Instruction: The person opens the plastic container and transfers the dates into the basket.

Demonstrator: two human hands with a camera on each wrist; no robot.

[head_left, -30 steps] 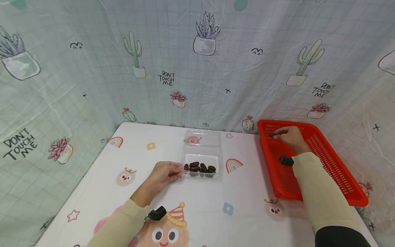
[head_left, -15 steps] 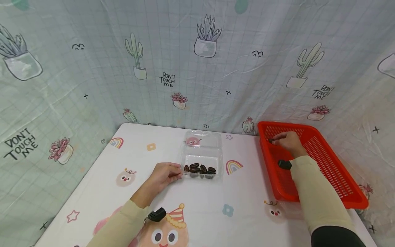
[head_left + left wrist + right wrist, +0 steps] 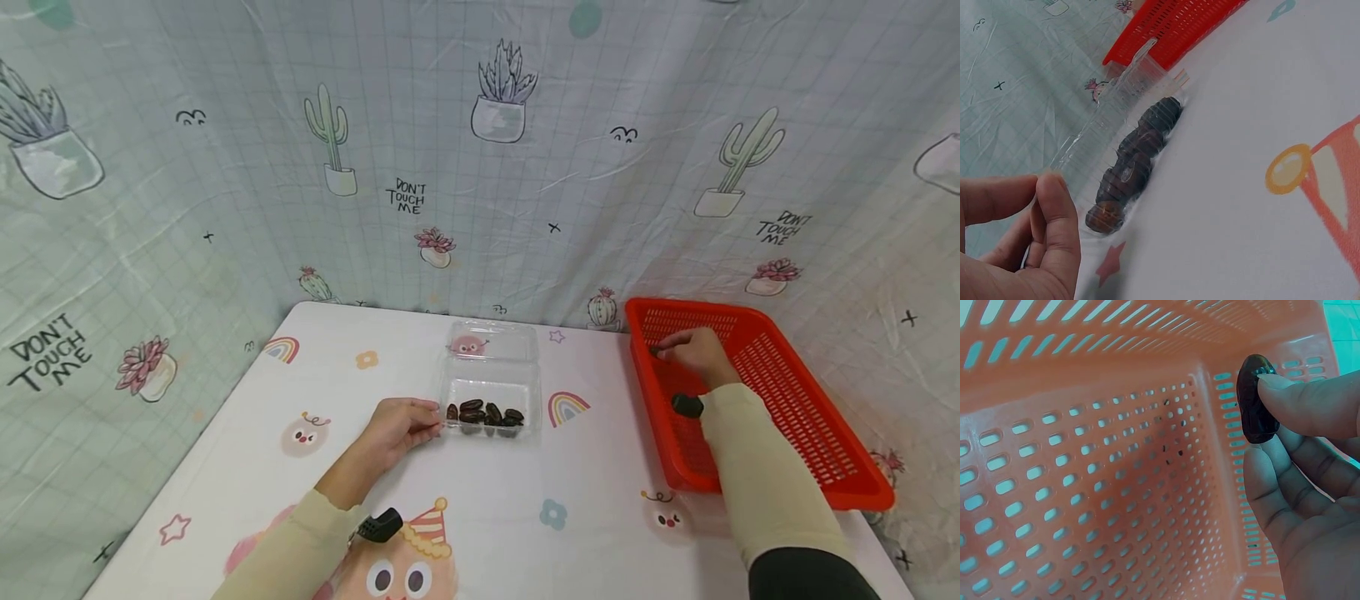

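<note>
A clear plastic clamshell box (image 3: 498, 392) stands on the table with its lid tipped back. Several dark brown dates (image 3: 1130, 174) lie along its front side. My left hand (image 3: 402, 429) pinches the box's left edge between thumb and fingers. Over on the right, my right hand (image 3: 701, 354) is inside the red plastic basket (image 3: 791, 400), near its left wall. Its thumb and fingers pinch one glossy date (image 3: 1254, 403), seen upright in the right wrist view. The date is largely hidden by the fingers in the head view.
The white table (image 3: 480, 517) has a printed cartoon pattern. A patterned cloth (image 3: 420, 125) hangs behind it and at both sides. Small dark specks (image 3: 1172, 447) dot the basket's perforated surface.
My right hand, with the date in its fingers, has shifted slightly down and to the left within the basket. The left hand still holds the box's edge.
</note>
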